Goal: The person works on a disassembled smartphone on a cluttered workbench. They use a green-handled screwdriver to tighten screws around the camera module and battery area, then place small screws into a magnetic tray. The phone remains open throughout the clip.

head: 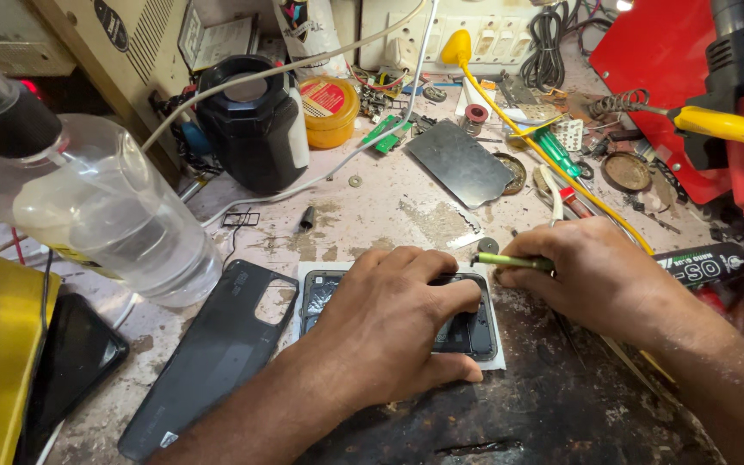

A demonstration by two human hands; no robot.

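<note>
While the left hand (393, 323) presses flat on an opened black phone (467, 331), the right hand (600, 275) beside it pinches a thin green-handled screwdriver (514, 261).

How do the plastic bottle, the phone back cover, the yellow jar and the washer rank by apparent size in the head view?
1. Bottle, though it is nearest the camera.
2. Back cover.
3. Jar.
4. Washer.

matt dark plastic back cover (208, 362); clear glossy plastic bottle (105, 215); rough stained worktop (372, 207)
</note>
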